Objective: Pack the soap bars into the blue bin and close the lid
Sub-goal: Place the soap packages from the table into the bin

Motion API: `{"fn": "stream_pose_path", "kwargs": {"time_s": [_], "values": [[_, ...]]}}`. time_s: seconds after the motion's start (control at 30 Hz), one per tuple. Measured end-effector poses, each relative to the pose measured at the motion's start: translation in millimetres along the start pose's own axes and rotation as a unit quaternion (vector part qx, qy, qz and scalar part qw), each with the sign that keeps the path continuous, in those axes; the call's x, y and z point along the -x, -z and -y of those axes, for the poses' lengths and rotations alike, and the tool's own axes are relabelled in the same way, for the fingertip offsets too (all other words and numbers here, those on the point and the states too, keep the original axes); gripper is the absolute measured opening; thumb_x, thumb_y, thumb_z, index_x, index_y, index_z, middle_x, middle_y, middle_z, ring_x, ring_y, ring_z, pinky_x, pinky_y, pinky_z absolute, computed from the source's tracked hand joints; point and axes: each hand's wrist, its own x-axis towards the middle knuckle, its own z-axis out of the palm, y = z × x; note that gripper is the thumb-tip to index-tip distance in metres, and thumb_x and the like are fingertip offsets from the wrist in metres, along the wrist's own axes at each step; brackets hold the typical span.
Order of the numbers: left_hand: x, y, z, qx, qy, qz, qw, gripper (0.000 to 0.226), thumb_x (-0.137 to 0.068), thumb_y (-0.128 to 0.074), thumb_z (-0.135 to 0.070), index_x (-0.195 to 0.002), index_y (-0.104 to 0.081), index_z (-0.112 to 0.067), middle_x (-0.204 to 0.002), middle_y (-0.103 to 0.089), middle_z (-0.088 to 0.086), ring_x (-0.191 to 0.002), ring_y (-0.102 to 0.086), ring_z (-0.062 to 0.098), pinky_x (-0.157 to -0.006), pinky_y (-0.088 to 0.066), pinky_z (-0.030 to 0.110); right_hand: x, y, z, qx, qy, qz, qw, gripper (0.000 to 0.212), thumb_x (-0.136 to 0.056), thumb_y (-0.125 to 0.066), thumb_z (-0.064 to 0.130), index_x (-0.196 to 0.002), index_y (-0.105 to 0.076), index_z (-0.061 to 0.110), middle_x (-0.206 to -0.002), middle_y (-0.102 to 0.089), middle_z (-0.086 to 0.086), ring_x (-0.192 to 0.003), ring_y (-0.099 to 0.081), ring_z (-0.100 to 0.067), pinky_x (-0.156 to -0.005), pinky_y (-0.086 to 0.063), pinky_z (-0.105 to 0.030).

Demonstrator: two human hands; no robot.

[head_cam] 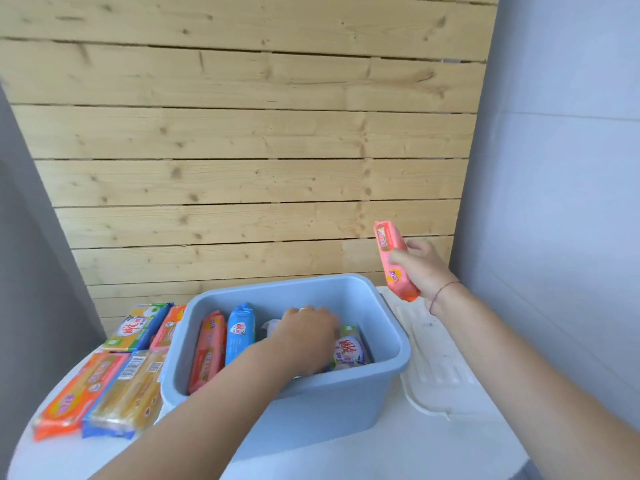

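Observation:
The open blue bin point(311, 407) stands in the middle of the white table. Inside it stand an orange-red soap bar point(207, 351), a blue soap bar point(239, 332) and a white-and-green one point(349, 351). My left hand point(308, 329) reaches down into the bin, fingers curled over a whitish pack that it mostly hides. My right hand point(422, 268) is raised above the bin's right rim, gripping a pink soap bar point(393, 261) upright. The white lid point(436, 365) lies flat on the table to the right of the bin.
Several wrapped soap packs lie left of the bin: a yellow one point(130, 398), an orange one point(74, 398), a green-and-yellow one point(138, 327) and a pink one point(168, 329). A wooden plank wall point(242, 150) stands behind the round table point(381, 459). A grey wall is at right.

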Motion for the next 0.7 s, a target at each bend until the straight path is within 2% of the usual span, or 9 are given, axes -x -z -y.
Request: {"fn": "stream_pose_path", "kwargs": {"time_s": [0.07, 0.1, 0.2, 0.23, 0.27, 0.37, 0.47, 0.6, 0.7], "values": [[2.4, 0.4, 13.0, -0.035, -0.015, 0.109, 0.993, 0.035, -0.087, -0.04, -0.017, -0.114, -0.06, -0.028, -0.123, -0.058, 0.004, -0.115, -0.052, 0.032, -0.099, -0.041, 0.047, 23.2, -10.8, 25.2, 0.015, -0.016, 0.09, 0.996, 0.04, -0.078, -0.061, 0.019, -0.112, -0.043, 0.026, -0.082, -0.059, -0.001, -0.056, -0.06, -0.012, -0.046, -0.046, -0.018], [4.7, 1.7, 16.7, -0.049, -0.026, 0.132, 0.99, 0.035, -0.087, -0.039, -0.018, -0.111, -0.062, -0.029, -0.122, -0.059, 0.004, -0.114, -0.052, 0.031, -0.099, -0.04, 0.048, 35.8, -20.2, 34.6, 0.02, -0.031, 0.139, 0.99, 0.038, -0.081, -0.059, 0.019, -0.115, -0.043, 0.027, -0.082, -0.059, -0.001, -0.056, -0.06, -0.012, -0.048, -0.047, -0.02], [4.3, 3.7, 16.7, -0.126, -0.068, 0.117, 0.983, 0.035, -0.094, -0.032, -0.025, -0.116, -0.059, -0.018, -0.126, -0.058, 0.007, -0.122, -0.046, 0.029, -0.107, -0.029, 0.044, 61.3, -49.8, 34.9, 0.046, -0.096, 0.248, 0.963, 0.014, -0.088, -0.052, 0.018, -0.101, -0.049, 0.019, -0.08, -0.057, -0.007, -0.067, -0.056, -0.021, -0.067, -0.046, -0.031], [5.5, 4.8, 16.3, -0.146, -0.077, 0.114, 0.98, 0.039, -0.096, -0.031, -0.03, -0.122, -0.055, -0.017, -0.132, -0.055, 0.007, -0.127, -0.041, 0.029, -0.112, -0.022, 0.046, 68.4, -59.1, 30.0, 0.059, -0.122, 0.261, 0.956, 0.004, -0.09, -0.05, 0.017, -0.094, -0.05, 0.017, -0.079, -0.056, -0.009, -0.068, -0.055, -0.023, -0.072, -0.046, -0.035], [8.0, 5.7, 17.9, -0.161, -0.083, 0.113, 0.977, 0.043, -0.096, -0.03, -0.036, -0.13, -0.05, -0.019, -0.14, -0.049, 0.006, -0.133, -0.034, 0.028, -0.114, -0.015, 0.048, 75.0, -66.9, 24.2, 0.075, -0.147, 0.265, 0.95, 0.005, -0.091, -0.047, 0.017, -0.089, -0.051, 0.017, -0.076, -0.056, -0.008, -0.067, -0.055, -0.022, -0.073, -0.046, -0.036], [17.2, 10.5, 22.6, -0.183, -0.087, 0.1, 0.974, 0.052, -0.096, -0.027, -0.045, -0.142, -0.037, -0.021, -0.151, -0.035, 0.003, -0.139, -0.024, 0.027, -0.116, -0.005, 0.051, 82.2, -77.9, 7.9, 0.072, -0.224, 0.264, 0.935, 0.016, -0.093, -0.042, 0.015, -0.087, -0.057, 0.014, -0.073, -0.059, -0.008, -0.064, -0.057, -0.022, -0.066, -0.048, -0.032], [28.6, 17.5, 31.2, -0.176, -0.084, 0.064, 0.979, 0.049, -0.096, -0.028, -0.044, -0.132, -0.049, -0.019, -0.146, -0.039, 0.004, -0.136, -0.026, 0.029, -0.116, -0.007, 0.05, 84.4, -80.9, 1.3, 0.022, -0.273, 0.269, 0.923, 0.02, -0.096, -0.039, 0.012, -0.087, -0.057, 0.01, -0.066, -0.065, -0.01, -0.055, -0.065, -0.02, -0.056, -0.053, -0.029], [40.6, 20.4, 49.3, -0.18, -0.085, 0.044, 0.979, 0.04, -0.096, -0.032, -0.041, -0.124, -0.054, -0.024, -0.137, -0.047, 0.003, -0.134, -0.029, 0.028, -0.115, -0.007, 0.052, 89.0, -91.8, 0.8, -0.001, -0.277, 0.293, 0.915, 0.023, -0.099, -0.035, 0.008, -0.091, -0.056, 0.007, -0.08, -0.061, -0.013, -0.072, -0.061, -0.025, -0.068, -0.051, -0.038], [47.9, 15.2, 65.5, -0.156, -0.098, 0.022, 0.983, 0.036, -0.094, -0.038, -0.039, -0.125, -0.05, -0.027, -0.135, -0.049, 0.001, -0.131, -0.033, 0.027, -0.115, -0.011, 0.05, 90.1, -100.0, -2.8, 0.038, -0.267, 0.279, 0.922, 0.023, -0.1, -0.031, 0.005, -0.102, -0.054, 0.008, -0.083, -0.06, -0.012, -0.073, -0.059, -0.023, -0.068, -0.049, -0.036]]}}
